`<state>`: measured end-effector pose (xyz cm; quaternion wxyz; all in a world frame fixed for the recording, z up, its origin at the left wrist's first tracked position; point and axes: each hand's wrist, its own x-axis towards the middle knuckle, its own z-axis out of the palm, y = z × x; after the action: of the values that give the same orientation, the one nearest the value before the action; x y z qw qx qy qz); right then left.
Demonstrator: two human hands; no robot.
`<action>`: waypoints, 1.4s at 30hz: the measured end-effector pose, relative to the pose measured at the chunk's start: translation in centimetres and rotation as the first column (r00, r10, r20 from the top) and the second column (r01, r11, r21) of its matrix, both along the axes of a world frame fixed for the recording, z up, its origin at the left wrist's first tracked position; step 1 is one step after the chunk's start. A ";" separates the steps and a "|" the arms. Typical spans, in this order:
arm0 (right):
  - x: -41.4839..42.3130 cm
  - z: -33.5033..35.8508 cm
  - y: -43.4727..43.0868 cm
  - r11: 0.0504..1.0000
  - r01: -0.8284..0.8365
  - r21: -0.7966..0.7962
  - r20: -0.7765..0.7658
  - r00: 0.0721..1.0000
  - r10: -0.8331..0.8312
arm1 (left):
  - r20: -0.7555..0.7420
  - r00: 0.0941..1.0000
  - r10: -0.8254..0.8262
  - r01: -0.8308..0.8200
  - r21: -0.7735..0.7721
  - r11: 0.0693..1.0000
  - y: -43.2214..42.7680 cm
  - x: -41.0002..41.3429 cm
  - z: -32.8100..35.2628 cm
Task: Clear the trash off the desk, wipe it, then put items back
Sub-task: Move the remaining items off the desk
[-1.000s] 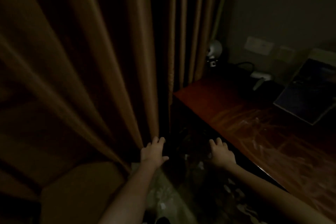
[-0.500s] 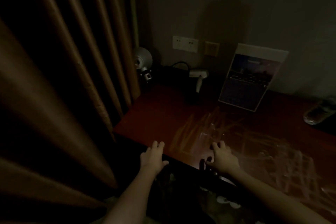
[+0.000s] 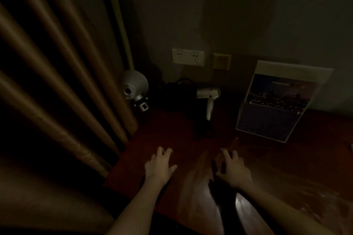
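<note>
The room is dim. A reddish wooden desk (image 3: 172, 139) with pale wipe streaks fills the lower right. My left hand (image 3: 159, 166) hovers over the desk's left part with fingers spread, holding nothing. My right hand (image 3: 234, 170) is over the desk's middle, fingers spread and slightly bent, empty too. At the back stand a white hair dryer (image 3: 209, 99) and a leaning display card in a clear stand (image 3: 275, 108). A round silver desk lamp (image 3: 134, 87) sits in the back left corner.
Brown curtains (image 3: 57, 82) hang close along the desk's left edge. Wall sockets (image 3: 188, 57) and a yellow switch plate (image 3: 221, 61) are on the wall behind. A dark cable bundle (image 3: 172, 95) lies between lamp and hair dryer.
My view has swung right from the curtains and floor up onto the desk. Both hands have moved from beside the desk edge to over its top, still empty.
</note>
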<state>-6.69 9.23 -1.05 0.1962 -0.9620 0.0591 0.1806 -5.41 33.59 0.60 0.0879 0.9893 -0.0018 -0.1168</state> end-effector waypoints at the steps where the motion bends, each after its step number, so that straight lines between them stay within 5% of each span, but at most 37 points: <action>1: 0.9 -0.1 0.4 1.000 0.004 0.001 -0.011 1.000 -0.004 | 0.003 1.000 -0.010 0.010 0.002 1.000 0.1 0.9 -0.3; 11: 9.7 -1.2 4.2 0.967 0.249 0.056 -0.070 0.967 -0.245 | 0.003 0.983 -0.185 0.185 -0.049 0.981 2.2 11.3 -3.6; 25: 26.3 -4.4 7.3 0.893 0.448 0.049 0.005 0.894 -0.448 | 0.166 0.984 -0.059 0.100 -0.251 0.963 3.8 24.0 -6.7; 32: 26.3 -5.9 6.2 0.771 0.555 0.312 -0.087 0.825 -0.559 | 0.193 0.930 0.312 -0.209 -0.421 0.883 1.0 29.3 -7.3; 42: 19.3 -7.4 5.2 0.730 0.609 0.310 -0.082 0.783 -0.617 | -0.185 0.848 0.496 -0.527 -0.392 0.754 0.5 33.1 -7.6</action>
<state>12.65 14.47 -8.46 0.3986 -0.8459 0.3400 0.1003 27.67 34.07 -7.02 0.3316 0.9030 0.2461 -0.1190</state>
